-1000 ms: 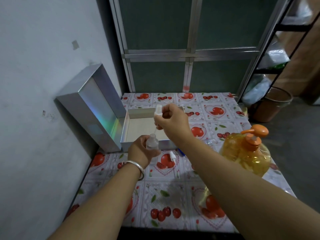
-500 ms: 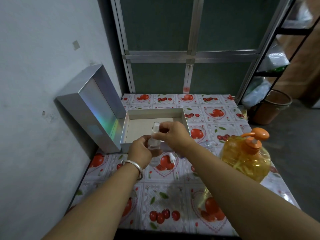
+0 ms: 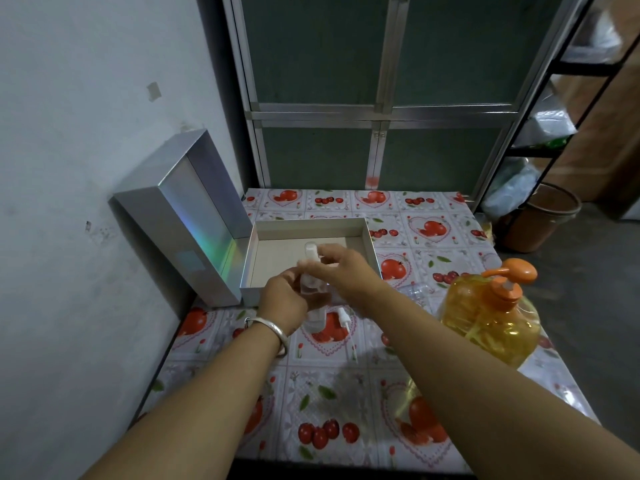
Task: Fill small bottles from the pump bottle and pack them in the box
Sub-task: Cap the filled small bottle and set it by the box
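1. The small bottle [image 3: 309, 284], clear and upright, is held above the table [image 3: 346, 410] just in front of the near wall of the box [image 3: 311, 226], toward the table's left half.
2. The left hand [image 3: 282, 299] has its fingers curled round the bottle's body.
3. The right hand [image 3: 341, 271] reaches in from the right; its thumb and fingertips pinch the white spray cap [image 3: 310, 252] at the bottle's top.
4. Both hands hide most of the bottle, so its fill level cannot be told.
5. On the table below the hands stands a second clear bottle [image 3: 316, 323], with a loose spray head and tube [image 3: 347, 329] lying just to its right.
6. The box sits open at the table's far left, and its silver lid [image 3: 180, 216] leans against the wall beside the left edge.
7. The pump bottle [image 3: 491, 317], yellow with an orange pump, stands at the right edge, well apart from the hands.
8. A clear piece [image 3: 414, 289], too blurred to identify, lies between the right forearm and the pump bottle.
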Demonstrator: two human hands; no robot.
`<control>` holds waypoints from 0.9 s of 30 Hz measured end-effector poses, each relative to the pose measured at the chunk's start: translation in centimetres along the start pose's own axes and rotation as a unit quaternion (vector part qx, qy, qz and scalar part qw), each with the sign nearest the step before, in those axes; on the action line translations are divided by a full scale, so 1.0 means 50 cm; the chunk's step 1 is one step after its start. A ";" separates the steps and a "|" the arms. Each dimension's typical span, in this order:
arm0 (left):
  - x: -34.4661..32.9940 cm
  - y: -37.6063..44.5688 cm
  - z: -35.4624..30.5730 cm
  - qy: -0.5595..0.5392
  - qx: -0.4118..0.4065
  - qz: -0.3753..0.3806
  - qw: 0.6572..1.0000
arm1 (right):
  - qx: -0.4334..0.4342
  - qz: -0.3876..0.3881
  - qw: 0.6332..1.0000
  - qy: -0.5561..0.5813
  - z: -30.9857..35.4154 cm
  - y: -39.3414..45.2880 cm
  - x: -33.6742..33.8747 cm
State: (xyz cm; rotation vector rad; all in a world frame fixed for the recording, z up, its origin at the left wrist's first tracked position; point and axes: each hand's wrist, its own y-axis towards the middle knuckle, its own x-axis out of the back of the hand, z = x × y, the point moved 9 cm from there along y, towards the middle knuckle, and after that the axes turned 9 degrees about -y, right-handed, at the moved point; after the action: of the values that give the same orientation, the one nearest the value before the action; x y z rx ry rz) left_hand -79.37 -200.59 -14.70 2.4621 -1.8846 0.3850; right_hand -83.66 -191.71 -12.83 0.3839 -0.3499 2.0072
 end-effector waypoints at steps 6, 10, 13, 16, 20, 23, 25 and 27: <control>0.006 0.012 -0.005 0.017 0.008 -0.018 1.000 | -0.002 -0.061 0.998 -0.012 -0.009 0.001 0.011; 0.011 0.018 -0.011 -0.007 0.010 -0.013 1.000 | 0.006 -0.022 0.997 0.078 -0.011 0.003 0.008; 0.009 0.018 -0.015 -0.016 0.006 -0.006 1.000 | -0.010 -0.062 0.996 0.069 -0.015 0.002 0.014; 0.010 0.022 -0.010 -0.036 0.016 -0.011 0.999 | 0.001 -0.045 0.996 0.082 -0.013 0.008 0.010; 0.015 0.026 -0.010 -0.035 0.010 -0.017 0.999 | 0.005 -0.067 0.992 0.105 -0.011 0.008 0.014; 0.010 0.025 -0.005 -0.059 0.020 -0.016 0.998 | -0.011 -0.095 0.990 0.104 -0.019 0.012 0.014; 0.013 0.025 -0.004 -0.060 0.024 -0.021 0.998 | -0.010 -0.072 0.990 0.120 -0.017 0.013 0.007; 0.017 0.026 -0.003 -0.066 0.022 -0.026 0.997 | -0.005 -0.065 0.991 0.115 -0.012 0.010 0.004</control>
State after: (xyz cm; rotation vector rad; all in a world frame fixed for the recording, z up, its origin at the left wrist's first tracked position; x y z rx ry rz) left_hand -80.43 -201.71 -14.58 2.6197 -1.8729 0.2719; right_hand -84.24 -191.55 -13.32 0.1617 -0.1853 1.8981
